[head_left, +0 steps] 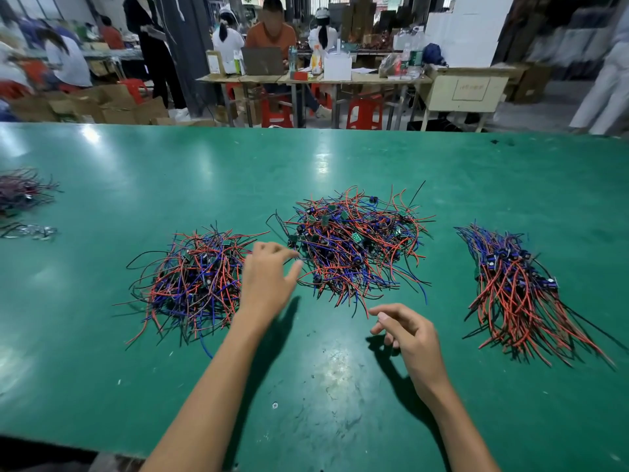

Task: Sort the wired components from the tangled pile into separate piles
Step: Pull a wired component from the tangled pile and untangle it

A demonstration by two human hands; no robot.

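A person sorts wired components on a green worktop (pixel 102 335), seen from a head-worn camera. Just beyond and left of the left hand (pixel 269 277) lies a loose left pile (pixel 194 281) of red, blue and black leads, its wires running every way. The left hand reaches forward with fingers spread and lightly bent, holding nothing; its fingertips sit at the near-left edge of the tangled pile (pixel 350 247), which lies straight ahead of both hands, between the other two heaps. Small green circuit boards (pixel 326 221) show among its wires, which point in all directions with no single axis. The left hand looks clearly the nearer of the two to this heap and, by that measure, the likelier to draw out the next piece. The right hand (pixel 408 335) hovers nearer the body, just short of the heap's trailing wire ends, its fingers loosely curled round nothing. Well to the right of that hand is the right pile (pixel 517 287), the tidiest of the three, its leads combed roughly parallel and fanning toward the near right, with the dark component bodies bunched at the far end. No brand or label can be read on any component; faint writing on a pale cabinet (pixel 466 88) beyond the worktop is too blurred to make out.
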